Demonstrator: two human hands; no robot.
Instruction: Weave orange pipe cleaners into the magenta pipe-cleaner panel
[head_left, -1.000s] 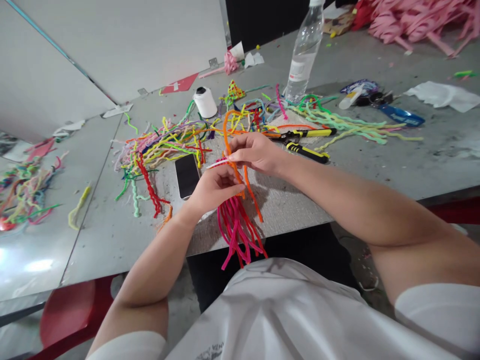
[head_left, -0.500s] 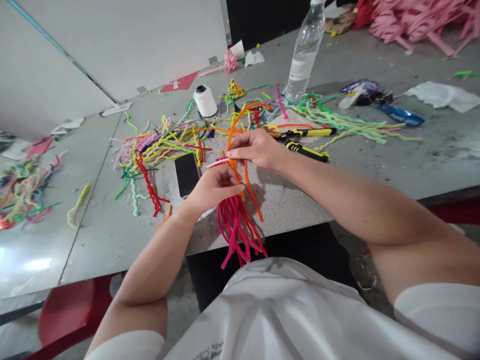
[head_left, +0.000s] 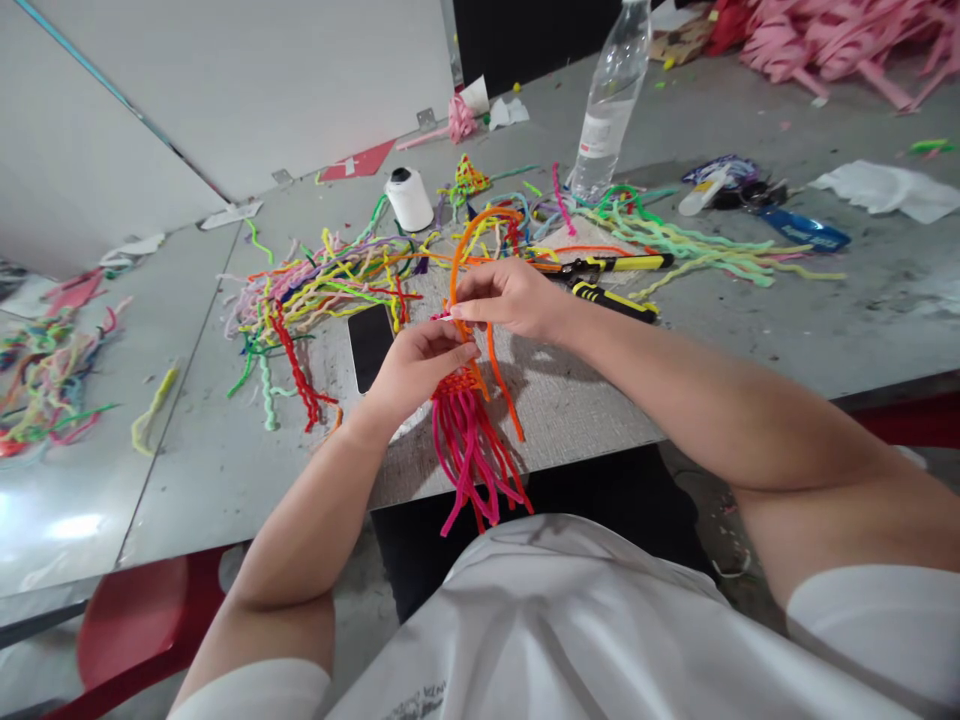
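Note:
A woven piece of red and orange pipe cleaners (head_left: 454, 384) hangs over the table's front edge, with long pink and red ends (head_left: 472, 455) trailing down. My left hand (head_left: 424, 365) is closed on its upper part, thumb in front; the fingers hide much of the weave. My right hand (head_left: 502, 300) pinches at a long orange pipe cleaner (head_left: 459, 262), which arches up and back above the fingers. At those fingertips a bit of a thin white strip (head_left: 445, 318) shows, mostly hidden. A loose orange end (head_left: 504, 385) hangs below my right hand.
A phone (head_left: 369, 347) lies left of my left hand. Yellow-black pliers (head_left: 615, 285) lie right of my right hand. Behind are a tangle of coloured pipe cleaners (head_left: 330, 275), a white thread spool (head_left: 410, 203), a water bottle (head_left: 604, 125) and keys (head_left: 757, 195).
My left hand has shifted slightly up and in toward the right fingertips. Less of the white strip shows, and more of the red weave is uncovered. The right hand has barely moved.

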